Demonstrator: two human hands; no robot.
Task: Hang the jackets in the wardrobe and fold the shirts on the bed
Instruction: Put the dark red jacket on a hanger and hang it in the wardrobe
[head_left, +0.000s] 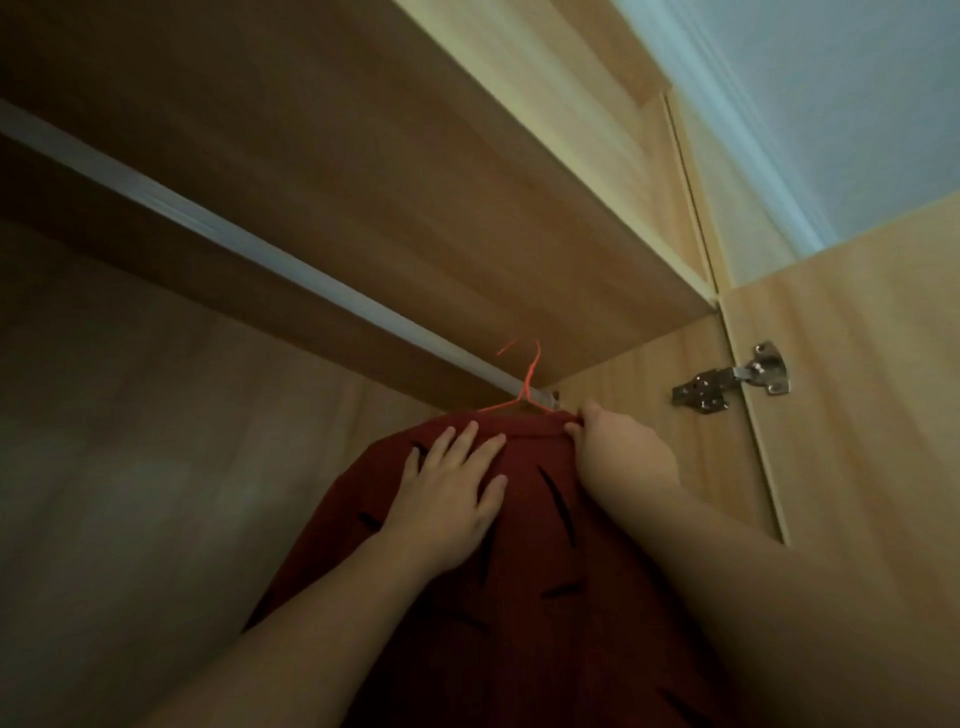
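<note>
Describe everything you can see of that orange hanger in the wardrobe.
The orange hanger is thin, wire-like, with a hook rising past the silver rail near its right end; whether it rests on the rail is unclear. Its shoulders disappear into the dark red jacket. The right hand pinches the jacket's top edge beside it.

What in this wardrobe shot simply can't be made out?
- Head view, blur: whether the orange hanger hooks over the rail.
- Head view, bottom edge and both arms: the lower part of the red jacket.
- Head view, cloth and its own fingers: whether the right hand pinches only jacket or hanger wire too.
</note>
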